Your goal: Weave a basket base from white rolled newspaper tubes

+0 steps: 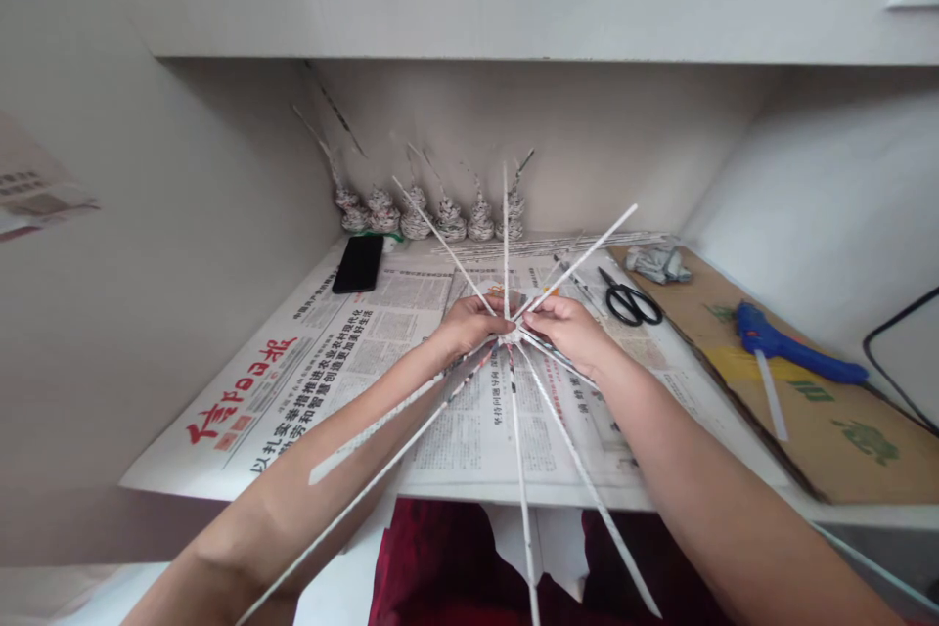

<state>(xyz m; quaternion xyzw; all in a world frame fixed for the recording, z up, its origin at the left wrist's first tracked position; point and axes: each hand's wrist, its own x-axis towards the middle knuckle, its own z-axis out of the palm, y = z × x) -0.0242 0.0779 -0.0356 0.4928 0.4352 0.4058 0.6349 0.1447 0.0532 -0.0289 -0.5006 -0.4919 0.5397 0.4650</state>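
Dark red cloth [440, 558] lies closest to me, under my forearms at the desk edge. Beyond it, the biggest thing is the spread of printed newspaper sheets with red headline characters [323, 362], covering the desk beneath my fingers. Right of my fingers lies a brown cardboard sheet [814, 411], and on it a blue hot-glue gun [788, 344].

Above the newspaper I hold a star of long white rolled-paper sticks [514, 337], its spokes fanning out from a small woven hub between my fingertips. My left hand [473, 323] has its fingers pressed together, pinching the hub from the left; my right hand [568, 328] pinches it from the right, fingers curled close.

Past my fingers, against the back wall, stands a row of small coiled newspaper cones [432, 213]. Left of them lies a black phone [358, 263]; just right of my right-hand fingers rest black-handled scissors [629, 299], and farther off a crumpled grey paper wad [658, 263].
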